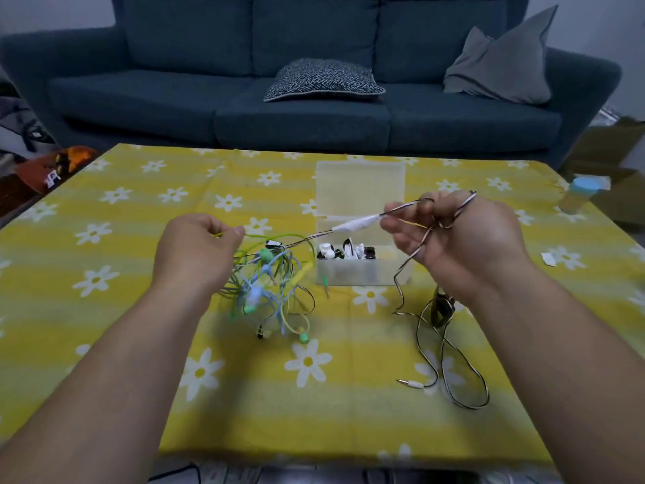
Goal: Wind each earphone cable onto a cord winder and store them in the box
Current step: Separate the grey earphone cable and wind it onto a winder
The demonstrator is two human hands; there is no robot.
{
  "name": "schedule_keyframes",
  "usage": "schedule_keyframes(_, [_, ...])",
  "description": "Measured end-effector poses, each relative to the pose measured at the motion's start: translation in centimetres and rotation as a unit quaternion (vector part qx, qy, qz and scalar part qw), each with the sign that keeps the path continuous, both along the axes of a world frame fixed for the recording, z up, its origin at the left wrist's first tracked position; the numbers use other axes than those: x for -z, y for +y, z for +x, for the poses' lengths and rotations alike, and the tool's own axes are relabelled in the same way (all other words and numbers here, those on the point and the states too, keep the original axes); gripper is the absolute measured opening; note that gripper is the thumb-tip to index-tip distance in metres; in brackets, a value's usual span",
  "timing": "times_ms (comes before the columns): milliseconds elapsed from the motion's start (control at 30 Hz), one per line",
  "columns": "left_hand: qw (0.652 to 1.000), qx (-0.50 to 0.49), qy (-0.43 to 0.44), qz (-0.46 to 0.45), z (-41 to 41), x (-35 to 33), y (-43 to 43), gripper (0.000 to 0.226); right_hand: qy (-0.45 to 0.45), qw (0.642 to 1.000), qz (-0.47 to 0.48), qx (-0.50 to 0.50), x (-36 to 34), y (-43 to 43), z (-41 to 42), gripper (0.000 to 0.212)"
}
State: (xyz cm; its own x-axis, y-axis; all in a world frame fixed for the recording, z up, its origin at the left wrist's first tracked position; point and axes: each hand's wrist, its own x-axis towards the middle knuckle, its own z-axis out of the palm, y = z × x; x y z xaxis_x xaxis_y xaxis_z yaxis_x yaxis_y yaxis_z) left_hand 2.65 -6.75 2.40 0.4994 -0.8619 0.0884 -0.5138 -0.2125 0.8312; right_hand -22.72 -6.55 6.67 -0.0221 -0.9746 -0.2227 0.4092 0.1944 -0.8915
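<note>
While the striped earphone cable (462,206) is looped round the curled fingers of the right hand (464,239), raised just right of the box (363,274), the left hand (197,249), left of the box, pinches a green cable (275,236) from the tangle (268,288).

Home living rm; blue sofa (307,64) w/ cushions (323,80); tablecloth (139,211).

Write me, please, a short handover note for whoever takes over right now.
Left hand: pinches a green cable leading out of the tangle.
Right hand: holds the striped cable, looped round its fingers; its plug end lies on the table.
Box: open, right of the tangle, small black and white pieces inside.
Done: no cable visibly wound.
Left: free the striped cable from the tangle, wind each cable, box them.
</note>
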Motion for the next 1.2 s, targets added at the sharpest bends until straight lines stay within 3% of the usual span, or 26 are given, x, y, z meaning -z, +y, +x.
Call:
schedule_keyframes(133, [0.984,0.093,-0.101,0.116,0.3,1.0,0.0,0.014,-0.034,0.997,-0.014,-0.07,-0.5,0.5,0.3,0.028])
schedule_keyframes(200, [0.981,0.125,-0.114,0.094,-0.3,1.0,0.2,0.001,-0.056,0.992,-0.013,-0.113,-0.6,0.9,0.7,0.027])
schedule_keyframes(267, [0.978,0.203,-0.037,0.015,-1.4,-0.1,0.8,0.015,-0.072,0.985,-0.015,-0.154,-0.6,1.1,1.3,0.026])
schedule_keyframes(333, [0.934,0.349,0.076,0.008,-3.1,-1.4,1.8,0.024,-0.091,0.98,-0.027,-0.176,-0.5,1.2,1.9,0.027])
schedule_keyframes(400, [0.901,0.431,0.027,0.04,-4.3,-1.1,2.3,0.018,-0.117,0.975,-0.041,-0.183,-0.7,1.2,2.1,0.027])
schedule_keyframes(467, [0.9,0.423,-0.078,0.066,-4.5,-0.2,2.2,0.003,-0.144,0.973,-0.054,-0.171,-1.4,1.1,1.7,0.027])
schedule_keyframes(567, [0.904,0.387,-0.146,0.107,-3.4,0.5,1.7,0.013,-0.158,0.976,-0.078,-0.129,-2.4,0.7,0.5,0.029])
schedule_keyframes(667, [0.898,0.358,-0.215,0.142,-2.3,0.6,1.4,0.019,-0.096,0.987,-0.1,-0.083,-2.6,0.1,-1.0,0.026])
schedule_keyframes(733, [0.908,0.329,-0.211,0.151,-1.9,0.9,1.2,0.021,-0.047,0.99,-0.11,-0.07,-2.9,0.0,-1.9,0.022])
schedule_keyframes(767, [0.928,0.301,-0.169,0.14,-1.9,0.9,1.1,0.021,-0.031,0.991,-0.112,-0.066,-3.0,0.0,-2.4,0.017])
schedule_keyframes(833, [0.971,0.215,0.026,0.098,-2.2,0.6,0.8,0.024,-0.003,0.993,-0.106,-0.054,-3.2,-0.1,-3.5,0.01])
schedule_keyframes(900, [0.962,0.128,0.232,0.061,-2.7,0.0,0.5,0.022,0.087,0.993,-0.071,-0.025,-2.6,-0.5,-4.5,0.017])
schedule_keyframes(933, [0.953,0.098,0.282,0.045,-2.8,-0.3,0.4,0.021,0.175,0.983,-0.051,-0.005,-2.1,-0.8,-4.9,0.022])
schedule_keyframes(1000, [0.953,0.074,0.292,0.021,-2.6,-0.7,0.3,0.021,0.401,0.915,-0.031,-0.008,-1.1,-1.0,-5.8,0.03])
schedule_keyframes(1067, [0.955,0.078,0.287,0.01,-2.5,-0.7,0.3,0.021,0.585,0.805,-0.017,-0.093,-0.2,-0.6,-6.5,0.037])
schedule_keyframes(1133, [0.953,0.095,0.287,0.005,-2.8,-0.8,0.5,0.024,0.674,0.703,0.016,-0.226,0.6,-0.1,-6.6,0.04])
schedule_keyframes(1200, [0.951,0.116,0.288,-0.011,-3.2,-1.1,0.7,0.027,0.707,0.626,0.04,-0.328,1.3,0.1,-6.5,0.038])
